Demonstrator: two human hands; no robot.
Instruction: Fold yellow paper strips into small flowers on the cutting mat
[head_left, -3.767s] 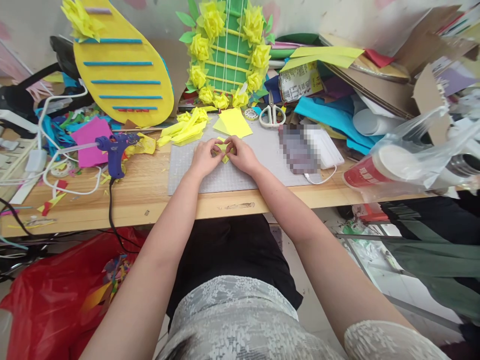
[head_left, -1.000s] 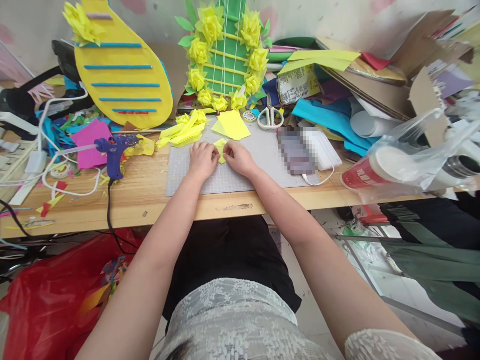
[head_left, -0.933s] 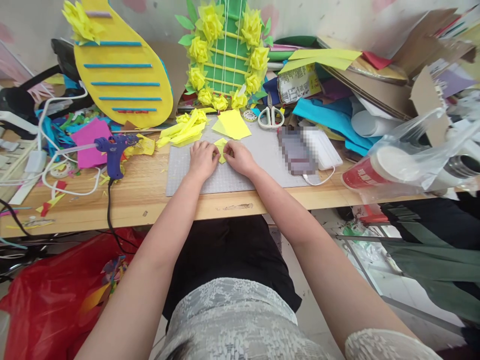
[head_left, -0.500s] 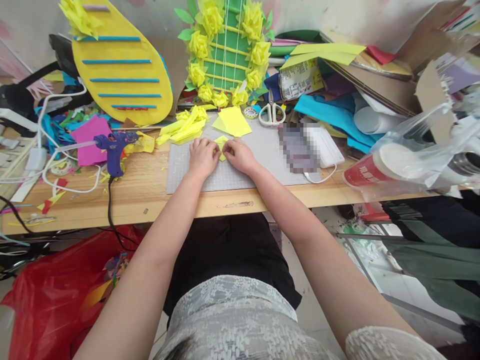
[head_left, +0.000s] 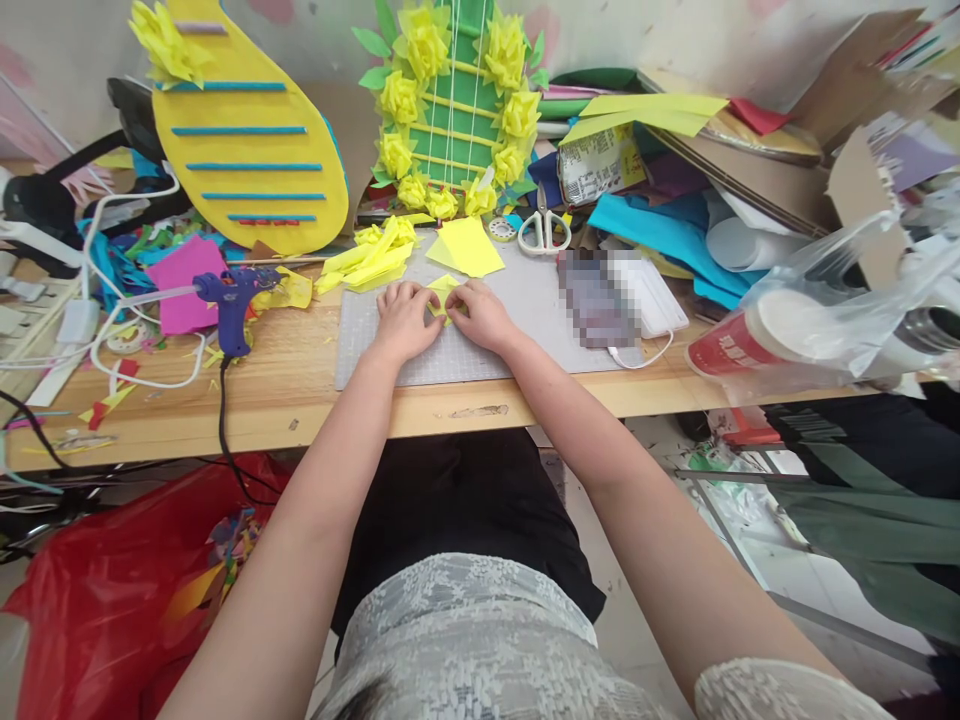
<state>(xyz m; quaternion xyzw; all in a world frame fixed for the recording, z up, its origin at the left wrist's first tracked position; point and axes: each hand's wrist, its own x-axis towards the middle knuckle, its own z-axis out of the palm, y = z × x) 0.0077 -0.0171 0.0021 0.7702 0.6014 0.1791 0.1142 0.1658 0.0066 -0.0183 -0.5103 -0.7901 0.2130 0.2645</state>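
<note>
On the grey cutting mat (head_left: 525,340) lies a small piece of yellow paper (head_left: 444,291), partly covered by fingers. My left hand (head_left: 405,318) grips its left side, thumb and fingers bent in toward it. From the right, my right hand (head_left: 480,312) pinches the same paper, fingertips close to the left thumb. Just behind my hands rests a stack of yellow paper squares (head_left: 468,248). To its left is a heap of folded yellow paper strips (head_left: 371,255). Further back stands a green guitar-like shape (head_left: 465,120) edged with yellow paper flowers (head_left: 399,97).
White-handled scissors (head_left: 544,232) and a tape roll (head_left: 502,228) lie behind the mat. A purple glue gun (head_left: 234,310) with a cord stands at left, near a yellow striped board (head_left: 255,150). At right are a white power bank (head_left: 651,292) and a bagged red cup (head_left: 742,335).
Both hands stay on the small yellow paper; more of it shows between them now. The fingertips have moved slightly apart. The view has shifted a little.
</note>
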